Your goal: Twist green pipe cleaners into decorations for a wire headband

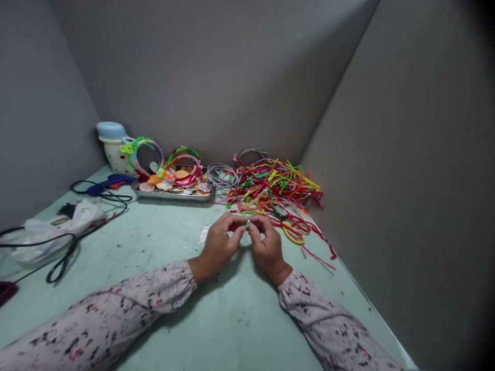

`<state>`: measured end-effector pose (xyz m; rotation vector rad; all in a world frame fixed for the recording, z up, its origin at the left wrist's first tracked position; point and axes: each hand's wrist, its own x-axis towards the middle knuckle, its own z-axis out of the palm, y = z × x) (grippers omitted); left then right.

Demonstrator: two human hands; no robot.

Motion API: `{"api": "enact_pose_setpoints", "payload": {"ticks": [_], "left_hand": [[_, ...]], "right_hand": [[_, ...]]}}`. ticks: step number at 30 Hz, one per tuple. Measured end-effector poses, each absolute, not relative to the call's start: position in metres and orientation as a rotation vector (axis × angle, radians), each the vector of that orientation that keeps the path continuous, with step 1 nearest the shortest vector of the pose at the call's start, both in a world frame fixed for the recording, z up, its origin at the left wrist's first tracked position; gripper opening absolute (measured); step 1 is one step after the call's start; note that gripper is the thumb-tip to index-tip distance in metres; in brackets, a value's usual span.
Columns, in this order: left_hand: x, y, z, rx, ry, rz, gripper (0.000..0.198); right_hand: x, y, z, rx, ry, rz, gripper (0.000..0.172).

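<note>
My left hand (220, 244) and my right hand (267, 248) meet over the middle of the table, thumbs and forefingers pinched fingertip to fingertip. Between them is a short piece of red and green pipe cleaner (243, 224), its red part running under my left fingers. A small whitish bit shows where the fingertips come together; what it is I cannot make out. Just beyond my hands lies a tangled heap of coloured pipe cleaners (270, 180). A white scrap (203, 235) rests on the table beside my left hand.
A metal tray (174, 196) of seashells stands at the back, with pipe-cleaner-wrapped hoops (149, 149) on it. Coiled wire (221, 176) and black-handled scissors (279, 216) lie near the heap. At left are a lidded jar (116, 152), a blue glue gun (106, 184), black cable and a plastic bag (46, 232).
</note>
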<state>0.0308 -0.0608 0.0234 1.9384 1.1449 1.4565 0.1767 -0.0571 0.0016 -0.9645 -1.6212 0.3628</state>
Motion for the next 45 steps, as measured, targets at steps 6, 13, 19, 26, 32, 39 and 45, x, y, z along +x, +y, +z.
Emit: {"api": "enact_pose_setpoints", "payload": {"ticks": [6,13,19,26,32,39,45], "left_hand": [[0.0309,-0.0612,0.0246,1.925,1.137,1.447,0.012],[0.0319,-0.0613,0.0244,1.899,1.129,1.433,0.013],[0.0319,-0.0611,0.0223,1.890,1.141,1.439,0.014],[0.0312,-0.0616,0.0252,1.890,1.158,1.428,0.011],[0.0318,-0.0622,0.0252,1.837,1.163,1.382,0.010],[0.0325,-0.0609,0.0250,1.857,1.123,1.362,0.013],[0.0321,-0.0604,0.0254,1.867,1.159,1.370,0.010]], "right_hand": [[0.1773,-0.0571,0.0015,-0.969,-1.645,0.339,0.016],[0.1772,-0.0561,0.0016,-0.961,-1.645,0.336,0.016],[0.1770,-0.0567,0.0037,-0.960,-1.648,0.321,0.015],[0.1771,-0.0570,0.0042,-0.972,-1.657,0.319,0.013],[0.1774,-0.0568,0.0024,-0.959,-1.662,0.308,0.016],[0.1774,-0.0564,0.0024,-0.966,-1.661,0.308,0.015],[0.1768,-0.0565,0.0028,-0.972,-1.665,0.280,0.015]]}}
